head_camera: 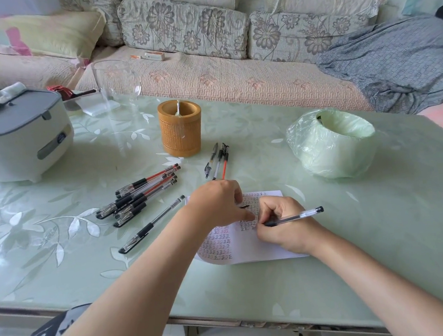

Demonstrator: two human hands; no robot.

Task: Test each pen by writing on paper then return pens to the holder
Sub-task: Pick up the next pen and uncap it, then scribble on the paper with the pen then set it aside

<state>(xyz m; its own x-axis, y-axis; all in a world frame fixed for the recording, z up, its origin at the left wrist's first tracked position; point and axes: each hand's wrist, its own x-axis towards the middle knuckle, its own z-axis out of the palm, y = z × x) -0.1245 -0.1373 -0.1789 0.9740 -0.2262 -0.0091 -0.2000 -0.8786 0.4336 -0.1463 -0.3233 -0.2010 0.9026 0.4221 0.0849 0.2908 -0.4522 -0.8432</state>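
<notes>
Pen (294, 217) slants over the paper (250, 249), clamped in the curled fingers of the right hand (282, 224), its tip hidden behind them above the rows of test marks. The left hand (218, 203) rests on the sheet; a small dark piece, perhaps a cap, shows at its fingertips, and I cannot tell whether it pinches that. Testing looks mid-way: a pile of pens (139, 196) and a single pen (151, 224) lie to the left, and three pens (218, 161) lie near the holder (181, 128). The next move calls for finishing the mark, then capping.

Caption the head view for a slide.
Right hand writes with a pen on paper under the left hand, holder behind.
</notes>
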